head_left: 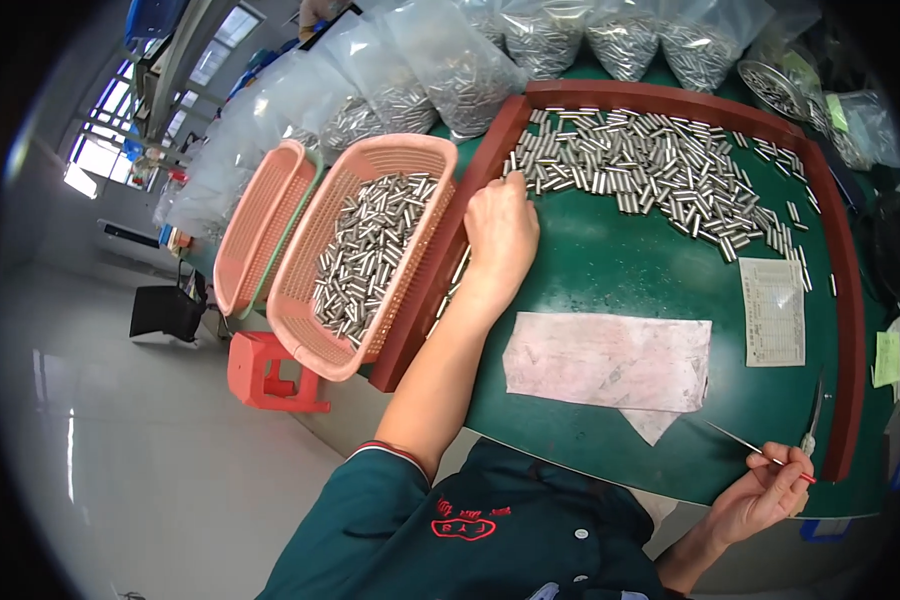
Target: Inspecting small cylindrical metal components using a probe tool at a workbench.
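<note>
Smooth green surface (610, 265) | glossy metal cylinders (650, 165) heaped far side | right grip (767, 492) clamped on slim pointed tool (735, 437) | left grip (503, 225) curled by brown rail (493, 150) (fingertips hidden; cannot tell if holding)

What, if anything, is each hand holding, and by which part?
Right hand: thin rod, near its red end. Left hand: can't tell, fingertips hidden.

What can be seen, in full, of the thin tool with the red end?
The thin tool is slim, tapering to a point, with a metal-looking shaft and a red end. The right grip pinches it near that end, covering part of it. It slants, point toward the upper left, near the lower right corner of the pink cloth. Whether the point touches the green table is unclear.
</note>
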A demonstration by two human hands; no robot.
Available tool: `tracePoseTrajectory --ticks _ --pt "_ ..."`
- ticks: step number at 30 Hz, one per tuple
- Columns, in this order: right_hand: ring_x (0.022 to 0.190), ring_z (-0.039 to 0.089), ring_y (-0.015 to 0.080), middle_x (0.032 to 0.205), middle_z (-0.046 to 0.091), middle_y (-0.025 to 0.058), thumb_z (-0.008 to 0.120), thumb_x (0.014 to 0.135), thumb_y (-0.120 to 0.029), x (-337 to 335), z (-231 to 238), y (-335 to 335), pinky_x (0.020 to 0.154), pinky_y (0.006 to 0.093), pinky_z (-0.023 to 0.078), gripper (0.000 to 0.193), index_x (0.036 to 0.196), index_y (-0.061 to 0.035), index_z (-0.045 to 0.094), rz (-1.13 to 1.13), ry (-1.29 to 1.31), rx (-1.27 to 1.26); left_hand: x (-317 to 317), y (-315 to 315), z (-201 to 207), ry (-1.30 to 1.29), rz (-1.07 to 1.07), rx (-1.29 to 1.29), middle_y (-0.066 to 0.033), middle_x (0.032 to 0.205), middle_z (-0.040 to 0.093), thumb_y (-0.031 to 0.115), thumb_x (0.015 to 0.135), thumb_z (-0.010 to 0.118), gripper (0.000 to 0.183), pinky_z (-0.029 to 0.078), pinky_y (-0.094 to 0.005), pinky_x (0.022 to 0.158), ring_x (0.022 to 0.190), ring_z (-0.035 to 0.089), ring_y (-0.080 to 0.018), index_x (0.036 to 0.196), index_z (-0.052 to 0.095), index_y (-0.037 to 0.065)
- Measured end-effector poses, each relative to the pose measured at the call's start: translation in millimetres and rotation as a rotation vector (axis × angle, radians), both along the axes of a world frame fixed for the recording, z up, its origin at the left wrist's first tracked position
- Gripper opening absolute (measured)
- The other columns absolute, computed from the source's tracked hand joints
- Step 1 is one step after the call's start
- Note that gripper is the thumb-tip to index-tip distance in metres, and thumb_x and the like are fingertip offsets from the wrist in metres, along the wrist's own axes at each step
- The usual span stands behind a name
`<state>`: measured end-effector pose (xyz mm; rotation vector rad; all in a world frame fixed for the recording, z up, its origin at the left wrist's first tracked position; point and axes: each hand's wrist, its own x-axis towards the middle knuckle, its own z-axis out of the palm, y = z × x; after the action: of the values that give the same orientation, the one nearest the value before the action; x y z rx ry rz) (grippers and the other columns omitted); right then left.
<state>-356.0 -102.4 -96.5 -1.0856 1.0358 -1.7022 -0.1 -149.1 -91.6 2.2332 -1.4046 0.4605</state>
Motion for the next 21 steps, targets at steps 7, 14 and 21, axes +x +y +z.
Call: tracePoseTrajectory --ticks 7,14,21 --pt "0.054 0.047 0.0110 0.074 0.055 0.0117 0.038 0.094 -0.020 4.9 1.6 -2.5 0.054 0.0188 0.039 0.022 0.098 -0.0001 0.048 -0.012 0.040 -0.020 -7.9 11.4 19.6 0.352 -0.178 -0.201 -0.0145 0.072 0.058 -0.001 0.069 0.059 0.019 0.046 -0.0354 0.059 0.063 0.058 -0.0252 0.088 0.058 -0.001" --pt "0.054 0.048 0.0122 0.073 0.056 0.0114 0.039 0.094 -0.019 4.7 -1.0 -5.1 0.049 0.0189 0.040 0.020 0.095 -0.0012 0.049 -0.021 -0.043 0.014 -8.9 19.5 12.3 1.829 -0.525 -0.268 -0.0058 0.086 0.057 0.007 0.083 0.057 0.027 0.046 -0.0208 0.071 0.075 0.052 -0.0094 0.109 0.053 0.001" --pt "0.054 0.048 0.0120 0.073 0.056 0.0110 0.039 0.094 -0.019 6.0 0.5 -4.1 0.050 0.0195 0.040 0.020 0.095 -0.0011 0.049 -0.038 -0.033 0.028 -12.7 19.7 15.4 1.901 -0.533 -0.248 -0.0049 0.087 0.056 0.007 0.085 0.054 0.037 0.045 -0.0211 0.072 0.076 0.052 -0.0084 0.120 0.046 0.003"
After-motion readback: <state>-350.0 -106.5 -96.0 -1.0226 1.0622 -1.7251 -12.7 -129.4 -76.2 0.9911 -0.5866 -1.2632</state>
